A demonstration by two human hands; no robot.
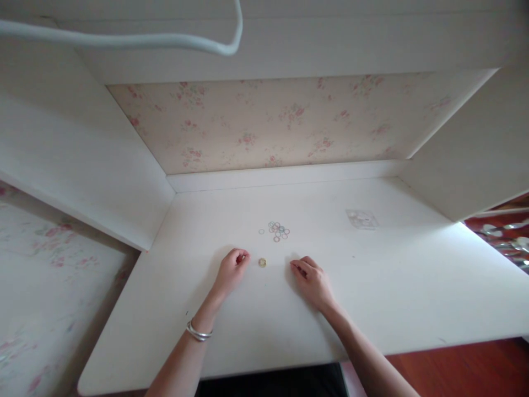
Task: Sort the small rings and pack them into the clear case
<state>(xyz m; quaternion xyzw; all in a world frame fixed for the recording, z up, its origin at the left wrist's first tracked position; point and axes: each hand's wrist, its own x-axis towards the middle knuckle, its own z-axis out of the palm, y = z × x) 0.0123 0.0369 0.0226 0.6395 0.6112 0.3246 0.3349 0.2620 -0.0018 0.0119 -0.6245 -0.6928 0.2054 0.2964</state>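
My left hand (232, 270) rests on the white desk (392, 286) with its fingers curled in; whether it pinches anything is too small to tell. My right hand (311, 280) lies palm down beside it, fingers loosely bent and holding nothing. Between the two hands sits a small yellow ring (262, 262), touched by neither. A little farther back lies a cluster of several small coloured rings (279, 231), with one stray ring (261, 231) to its left.
A small clear plastic bag (362, 219) lies flat at the back right of the desk. White side panels and a flowered back wall (264, 121) enclose the desk. A white cable (124, 39) hangs across the top. The left wrist wears a silver bangle (198, 332).
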